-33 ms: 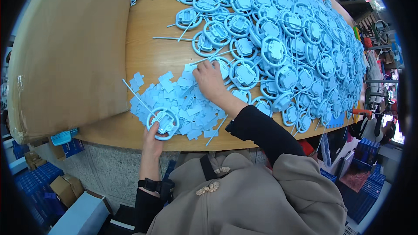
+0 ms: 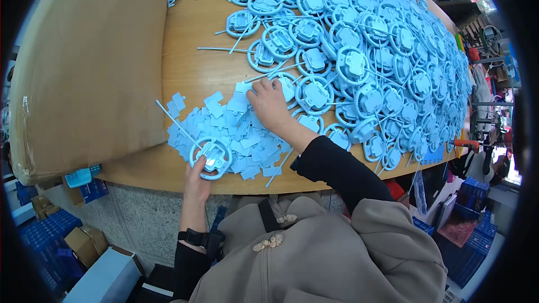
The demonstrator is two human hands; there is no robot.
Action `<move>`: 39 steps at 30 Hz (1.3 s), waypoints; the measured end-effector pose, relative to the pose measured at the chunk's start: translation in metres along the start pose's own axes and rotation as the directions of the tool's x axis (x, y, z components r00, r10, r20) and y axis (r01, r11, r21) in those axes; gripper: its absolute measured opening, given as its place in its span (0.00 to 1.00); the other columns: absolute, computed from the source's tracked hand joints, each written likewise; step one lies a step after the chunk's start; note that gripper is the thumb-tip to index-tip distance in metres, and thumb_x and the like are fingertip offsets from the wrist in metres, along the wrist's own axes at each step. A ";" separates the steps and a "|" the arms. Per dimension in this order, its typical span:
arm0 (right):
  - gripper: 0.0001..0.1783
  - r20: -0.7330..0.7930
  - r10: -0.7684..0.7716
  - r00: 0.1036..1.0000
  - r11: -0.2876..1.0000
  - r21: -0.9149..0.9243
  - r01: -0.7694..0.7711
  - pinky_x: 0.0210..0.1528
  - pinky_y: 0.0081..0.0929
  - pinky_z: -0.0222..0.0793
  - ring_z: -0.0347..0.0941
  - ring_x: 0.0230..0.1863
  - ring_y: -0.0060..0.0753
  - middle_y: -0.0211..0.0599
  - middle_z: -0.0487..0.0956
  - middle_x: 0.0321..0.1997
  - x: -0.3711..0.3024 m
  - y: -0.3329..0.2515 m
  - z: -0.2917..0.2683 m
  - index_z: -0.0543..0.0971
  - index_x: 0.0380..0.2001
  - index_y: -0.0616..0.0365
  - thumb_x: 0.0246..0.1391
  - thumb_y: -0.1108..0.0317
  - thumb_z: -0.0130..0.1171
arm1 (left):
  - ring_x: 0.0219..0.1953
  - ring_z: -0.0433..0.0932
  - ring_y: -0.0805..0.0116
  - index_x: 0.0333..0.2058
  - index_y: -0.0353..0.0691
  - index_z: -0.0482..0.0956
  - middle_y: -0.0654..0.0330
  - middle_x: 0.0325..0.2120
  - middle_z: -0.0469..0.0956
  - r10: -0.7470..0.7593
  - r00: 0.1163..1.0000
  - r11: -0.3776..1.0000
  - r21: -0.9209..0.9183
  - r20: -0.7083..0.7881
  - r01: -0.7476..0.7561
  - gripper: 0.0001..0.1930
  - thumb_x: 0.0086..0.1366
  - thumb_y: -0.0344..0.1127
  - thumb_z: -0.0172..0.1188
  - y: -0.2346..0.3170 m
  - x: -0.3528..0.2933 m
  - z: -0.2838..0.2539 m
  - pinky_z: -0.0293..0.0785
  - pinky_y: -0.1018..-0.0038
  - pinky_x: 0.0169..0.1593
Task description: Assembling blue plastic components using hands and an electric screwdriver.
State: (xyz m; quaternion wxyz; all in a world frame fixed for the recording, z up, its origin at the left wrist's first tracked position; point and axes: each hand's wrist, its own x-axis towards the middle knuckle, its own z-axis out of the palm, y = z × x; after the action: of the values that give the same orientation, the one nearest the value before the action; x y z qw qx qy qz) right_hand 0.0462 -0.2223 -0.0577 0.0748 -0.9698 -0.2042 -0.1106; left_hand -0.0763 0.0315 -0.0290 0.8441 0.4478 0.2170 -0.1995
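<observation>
My left hand [image 2: 197, 182] grips a light-blue plastic ring-shaped part, like a toy steering wheel [image 2: 213, 160], by its lower rim. A recessed middle shows in it, and a thin rod points up and left from it. Beneath and beside it spreads a pile of small flat light-blue plastic plates [image 2: 236, 134]. My right hand [image 2: 268, 105] is at the far right edge of that pile, fingers bent and closed. Whatever is between its fingertips is too hidden to name. Just beyond it lies another wheel-shaped part [image 2: 285, 87].
A large heap of the same wheel-shaped parts [image 2: 370, 67] with rods covers the right of the wooden table [image 2: 191, 73]. A tall cardboard box [image 2: 92, 73] stands at the left. Below the table's left end are a blue basket [image 2: 81, 177] and several boxes [image 2: 106, 275].
My right hand has shifted very slightly to the left. My left hand and the wheel-shaped part look almost the same.
</observation>
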 end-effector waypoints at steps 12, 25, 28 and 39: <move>0.14 -0.161 0.186 0.969 0.856 0.511 -0.079 0.49 0.41 0.61 0.71 0.42 0.41 0.37 0.78 0.34 0.003 -0.009 -0.031 0.79 0.35 0.55 0.40 0.73 0.60 | 0.42 0.75 0.70 0.55 0.40 0.62 0.59 0.44 0.72 0.138 0.990 0.986 0.092 0.002 -0.137 0.21 0.66 0.33 0.55 0.026 0.053 0.065 0.76 0.70 0.39; 0.27 0.362 0.422 0.831 0.139 0.880 -0.454 0.50 0.33 0.69 0.71 0.50 0.35 0.41 0.76 0.47 -0.044 -0.003 -0.069 0.71 0.54 0.62 0.49 0.70 0.65 | 0.50 0.73 0.69 0.56 0.41 0.64 0.59 0.48 0.72 0.004 0.966 1.000 0.027 0.260 -0.011 0.27 0.58 0.24 0.60 0.028 0.058 0.122 0.74 0.70 0.49; 0.30 0.593 0.332 0.733 -0.529 0.761 -0.376 0.47 0.26 0.70 0.73 0.46 0.26 0.40 0.76 0.49 -0.047 -0.002 -0.078 0.67 0.56 0.66 0.52 0.70 0.65 | 0.51 0.72 0.68 0.56 0.39 0.64 0.58 0.49 0.72 0.042 0.942 0.981 0.167 0.332 -0.102 0.27 0.57 0.24 0.62 0.017 0.071 0.120 0.73 0.70 0.51; 0.22 0.405 0.646 0.647 -0.362 0.909 -0.207 0.45 0.23 0.69 0.73 0.42 0.23 0.32 0.78 0.45 -0.072 0.080 -0.093 0.69 0.50 0.58 0.52 0.74 0.62 | 0.41 0.75 0.71 0.54 0.32 0.63 0.55 0.42 0.74 0.140 0.907 0.828 0.456 0.397 -0.327 0.28 0.59 0.32 0.64 -0.004 0.121 0.187 0.73 0.74 0.44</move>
State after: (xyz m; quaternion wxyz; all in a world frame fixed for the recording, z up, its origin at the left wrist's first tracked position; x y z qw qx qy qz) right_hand -0.0022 -0.3394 0.0062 0.8192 -0.5368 0.1999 -0.0288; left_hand 0.0571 -0.1456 -0.0034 0.7371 0.6371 -0.0533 -0.2190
